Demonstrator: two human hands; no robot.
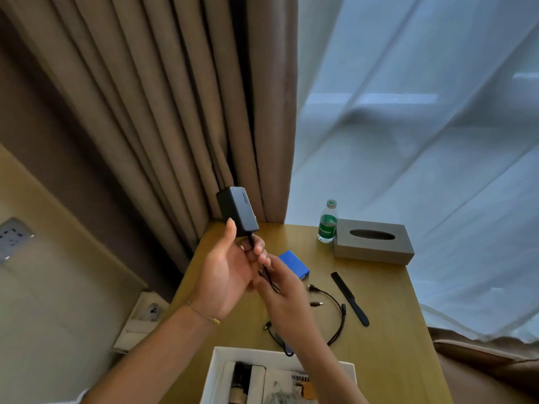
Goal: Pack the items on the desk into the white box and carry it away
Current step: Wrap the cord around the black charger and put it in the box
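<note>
White box (217,374) below; left hand (226,275) holds black adapter (237,211) above.

The wooden desk (379,345) carries a white box (217,371) at its 6 o'clock edge. A black cable (335,298) lies near the middle, with a black comb (349,298) just beside it at 3 o'clock and a blue box (294,265) toward 11 o'clock. At 1 o'clock a water bottle (327,221) stands just beside a grey tissue box (373,242).
</note>
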